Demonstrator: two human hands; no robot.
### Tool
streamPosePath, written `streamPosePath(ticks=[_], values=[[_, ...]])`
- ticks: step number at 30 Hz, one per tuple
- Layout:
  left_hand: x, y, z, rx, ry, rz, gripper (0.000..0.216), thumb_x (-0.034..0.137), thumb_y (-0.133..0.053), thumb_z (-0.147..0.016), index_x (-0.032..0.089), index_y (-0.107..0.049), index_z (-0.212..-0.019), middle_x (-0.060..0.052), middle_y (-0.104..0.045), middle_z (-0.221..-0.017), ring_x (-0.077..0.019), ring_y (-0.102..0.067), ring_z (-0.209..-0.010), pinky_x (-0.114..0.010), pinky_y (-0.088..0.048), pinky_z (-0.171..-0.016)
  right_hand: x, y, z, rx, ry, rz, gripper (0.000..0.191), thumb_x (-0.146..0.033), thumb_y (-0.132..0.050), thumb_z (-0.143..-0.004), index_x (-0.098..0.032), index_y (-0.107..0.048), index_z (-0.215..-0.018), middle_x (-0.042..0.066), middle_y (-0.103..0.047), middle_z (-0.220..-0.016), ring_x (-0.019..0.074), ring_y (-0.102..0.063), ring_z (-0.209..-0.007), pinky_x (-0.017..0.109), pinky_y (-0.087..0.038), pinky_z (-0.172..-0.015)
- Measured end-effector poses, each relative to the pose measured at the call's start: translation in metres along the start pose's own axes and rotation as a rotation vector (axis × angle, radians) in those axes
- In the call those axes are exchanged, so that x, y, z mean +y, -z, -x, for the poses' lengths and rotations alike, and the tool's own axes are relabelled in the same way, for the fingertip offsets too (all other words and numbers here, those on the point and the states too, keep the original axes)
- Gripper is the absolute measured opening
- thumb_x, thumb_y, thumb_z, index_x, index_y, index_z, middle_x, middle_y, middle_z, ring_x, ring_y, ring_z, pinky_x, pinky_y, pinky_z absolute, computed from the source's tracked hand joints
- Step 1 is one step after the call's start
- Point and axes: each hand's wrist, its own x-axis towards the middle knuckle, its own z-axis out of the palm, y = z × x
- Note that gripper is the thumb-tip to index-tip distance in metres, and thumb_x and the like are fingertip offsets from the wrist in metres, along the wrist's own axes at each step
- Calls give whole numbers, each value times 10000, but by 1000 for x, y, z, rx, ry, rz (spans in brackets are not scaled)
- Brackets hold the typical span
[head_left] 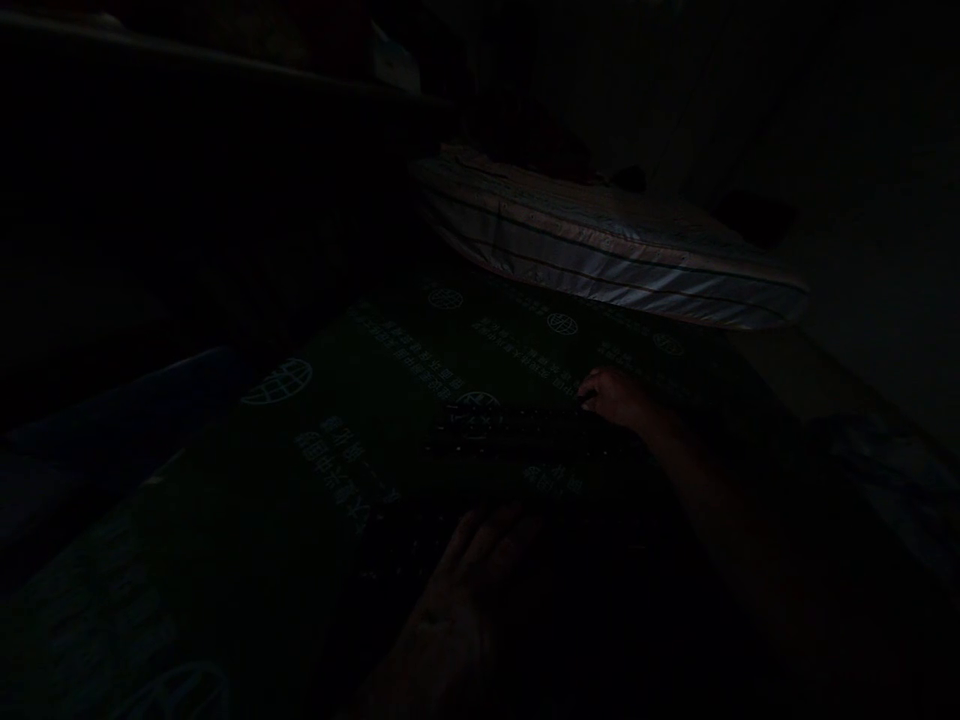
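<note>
The scene is very dark. A dark cloth with small pale specks (517,432) lies on a green board (390,400) printed with white globe marks and characters. At the cloth's far right edge, my right hand (616,398) is closed, with thumb and fingers pinching a bit of the dark fabric. Nearer to me, my left hand (469,575) rests with fingers stretched out over dark material, apparently part of the same cloth. Its fingertips fade into shadow, and the cloth's near part is too dark to make out.
Across the far end of the board lies a striped mattress (600,260), its edge raised above the green surface. A blue surface (142,410) sits low at the left. Bluish, crumpled material (892,470) shows at the right. A ledge (225,62) runs along the upper left.
</note>
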Motion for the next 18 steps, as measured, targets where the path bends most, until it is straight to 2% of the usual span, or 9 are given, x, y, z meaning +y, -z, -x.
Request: streamPosePath(ticks=[7,12,15,18], values=[[-1,-1,1,3,5,0,325,337,-524,-907,201,-529,-1202,-98,-492,-1294,-237,-519,-1115,-471,-437,-940,6,-6,-7,50,54,-58,155,-86,-676,-669,-174,-697,-795,39,-655,-924,166,-603,-878,258,-454,-774],[-3,-3,2,29,-22,-14,322,336,-525,-907,197,-531,-1197,-98,-500,-1283,-234,-527,-1103,-466,-446,-931,2,3,-7,118,95,-94,146,-69,-651,-685,-162,-673,-796,57,-635,-944,176,-592,-905,294,-456,-818],[-6,-8,3,57,-44,-20,329,343,-528,-904,195,-533,-1198,-99,-495,-1294,-240,-517,-1123,-479,-429,-949,-11,15,9,171,153,-131,163,-76,-633,-711,-182,-663,-830,55,-629,-994,187,-584,-966,336,-460,-868],[-9,-18,2,90,-59,-17,299,331,-536,-892,230,-573,-1171,-81,-502,-1320,-272,-461,-1206,-509,-356,-1014,-33,22,43,278,314,-219,178,-86,-626,-729,-211,-655,-853,47,-631,-1033,204,-572,-1039,393,-462,-914]])
